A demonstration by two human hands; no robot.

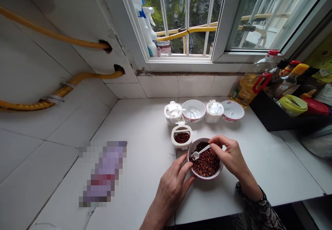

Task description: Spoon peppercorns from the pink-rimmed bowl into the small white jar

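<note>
A white bowl with a pink rim [207, 178] stands near the front of the counter, filled with dark red dried peppercorns [207, 162]. My left hand [173, 183] grips it from the left, fingers and thumb against the side. Between the thumb and fingers of my right hand [230, 155] is a small white plastic spoon [203, 150], slanting down to the left. Its scoop is over the peppercorns at the bowl's left side, with a few dark bits at it. Just behind the bowl, a white seasoning box [181, 147] has its clear lid raised and holds similar peppercorns.
Behind are two closed white boxes [173, 110] [214, 111] and two bowls [194, 119] [233, 118], each with a small spoon. An oil bottle [246, 88] and a black rack [269, 116] of bottles stand right. A blurred purple packet [106, 171] lies left.
</note>
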